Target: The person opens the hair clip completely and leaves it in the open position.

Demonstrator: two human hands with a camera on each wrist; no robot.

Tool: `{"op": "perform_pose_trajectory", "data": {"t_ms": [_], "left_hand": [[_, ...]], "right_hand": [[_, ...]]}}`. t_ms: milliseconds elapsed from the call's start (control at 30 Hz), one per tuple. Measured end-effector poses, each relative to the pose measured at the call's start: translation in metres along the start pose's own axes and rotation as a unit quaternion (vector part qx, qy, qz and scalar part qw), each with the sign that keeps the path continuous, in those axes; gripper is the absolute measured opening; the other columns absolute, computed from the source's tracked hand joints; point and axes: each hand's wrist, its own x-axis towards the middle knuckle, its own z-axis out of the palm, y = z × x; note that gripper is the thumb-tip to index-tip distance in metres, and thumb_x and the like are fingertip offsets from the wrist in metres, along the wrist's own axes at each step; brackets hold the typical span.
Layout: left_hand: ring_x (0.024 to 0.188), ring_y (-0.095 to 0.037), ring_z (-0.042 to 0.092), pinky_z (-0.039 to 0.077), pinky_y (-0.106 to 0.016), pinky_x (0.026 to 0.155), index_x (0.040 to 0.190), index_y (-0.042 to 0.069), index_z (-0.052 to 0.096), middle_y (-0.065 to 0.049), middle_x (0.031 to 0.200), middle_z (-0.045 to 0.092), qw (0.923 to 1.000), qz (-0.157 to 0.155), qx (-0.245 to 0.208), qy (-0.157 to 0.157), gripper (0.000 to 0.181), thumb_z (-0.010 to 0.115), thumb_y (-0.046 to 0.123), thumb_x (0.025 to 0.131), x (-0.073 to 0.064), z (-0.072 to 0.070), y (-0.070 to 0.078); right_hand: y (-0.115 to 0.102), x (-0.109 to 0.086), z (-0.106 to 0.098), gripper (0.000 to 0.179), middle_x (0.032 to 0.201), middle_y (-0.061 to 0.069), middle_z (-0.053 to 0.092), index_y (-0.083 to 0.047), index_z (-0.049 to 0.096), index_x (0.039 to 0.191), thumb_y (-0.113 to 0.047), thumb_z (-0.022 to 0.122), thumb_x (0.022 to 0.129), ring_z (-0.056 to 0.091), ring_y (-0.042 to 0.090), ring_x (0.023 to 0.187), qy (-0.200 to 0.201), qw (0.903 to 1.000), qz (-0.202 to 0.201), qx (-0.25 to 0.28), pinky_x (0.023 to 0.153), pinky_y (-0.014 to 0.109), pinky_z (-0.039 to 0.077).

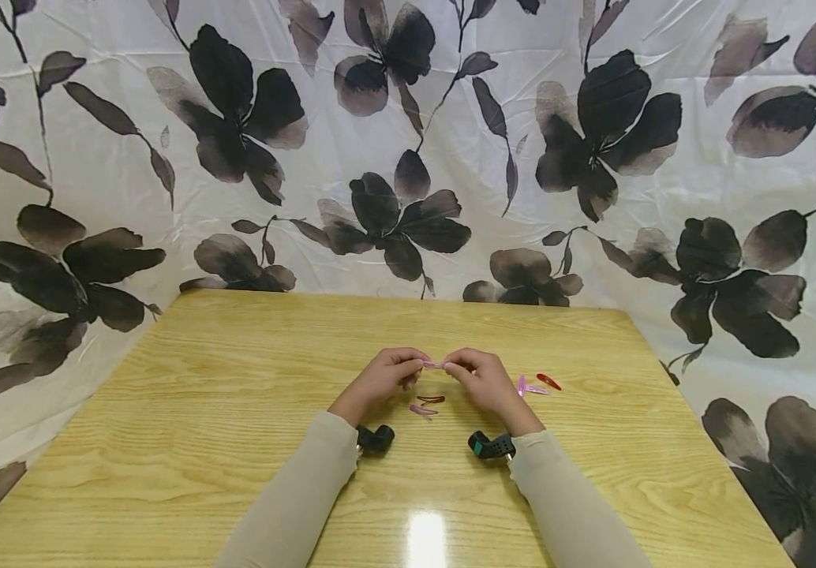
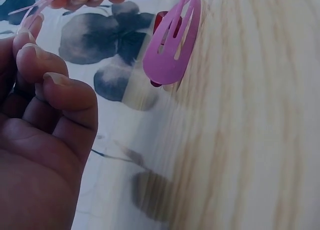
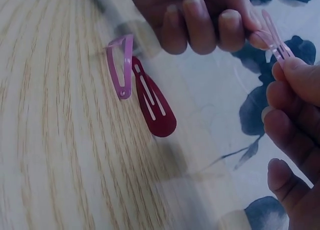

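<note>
My left hand (image 1: pixel 385 375) and right hand (image 1: pixel 480 380) meet above the middle of the table, pinching a light pink snap hair clip (image 1: pixel 433 364) between them. In the right wrist view the clip (image 3: pixel 278 42) shows its two parts spread apart, the right thumb and finger at one end and the left fingers at the other. Close below the hands lie a dark red hair clip (image 1: pixel 431 399) and a mauve hair clip (image 1: pixel 423 410). The mauve clip (image 3: pixel 128 73) stands with its parts spread in the right wrist view.
Beside the right hand lie pink hair clips (image 1: pixel 537 390) and a red hair clip (image 1: pixel 548 382). The wooden table (image 1: pixel 166 442) ends at a flower-patterned cloth (image 1: pixel 493 189) behind and at the sides. Both wrists wear black straps with cameras.
</note>
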Motion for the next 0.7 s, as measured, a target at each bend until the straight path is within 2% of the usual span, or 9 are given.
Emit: {"op": "perform_pose_trajectory", "data": {"t_ms": [400, 600, 700], "left_hand": [[0.056, -0.014, 0.040, 0.039, -0.029, 0.058, 0.112, 0.005, 0.070, -0.006, 0.071, 0.051, 0.9988, -0.005, 0.044, 0.018, 0.024, 0.052, 0.017, 0.101, -0.0036, -0.0021, 0.0022], [0.054, -0.014, 0.040, 0.038, -0.027, 0.054, 0.108, 0.011, 0.072, -0.014, 0.082, 0.057, 0.9968, -0.021, 0.070, 0.030, 0.021, 0.056, 0.022, 0.099, -0.0040, -0.0033, 0.0017], [0.055, -0.013, 0.042, 0.039, -0.026, 0.054, 0.105, 0.012, 0.073, -0.014, 0.087, 0.060, 0.9951, -0.021, 0.089, 0.036, 0.021, 0.057, 0.024, 0.098, -0.0041, -0.0034, 0.0021]], "right_hand": [[0.0055, 0.0014, 0.0029, 0.015, 0.091, -0.004, 0.070, -0.021, 0.075, 0.095, -0.030, 0.063, 0.094, 0.055, 0.013, 0.077, 0.010, 0.9999, 0.012, 0.000, 0.070, 0.029, 0.046], [0.0049, 0.0006, 0.0034, 0.013, 0.090, -0.005, 0.069, -0.021, 0.075, 0.094, -0.029, 0.065, 0.093, 0.052, 0.013, 0.074, 0.010, 0.9999, 0.014, -0.002, 0.068, 0.028, 0.044], [0.0053, 0.0003, 0.0039, 0.012, 0.090, -0.004, 0.070, -0.021, 0.075, 0.093, -0.029, 0.067, 0.092, 0.052, 0.012, 0.073, 0.013, 0.9998, 0.011, -0.002, 0.067, 0.027, 0.044]]}}
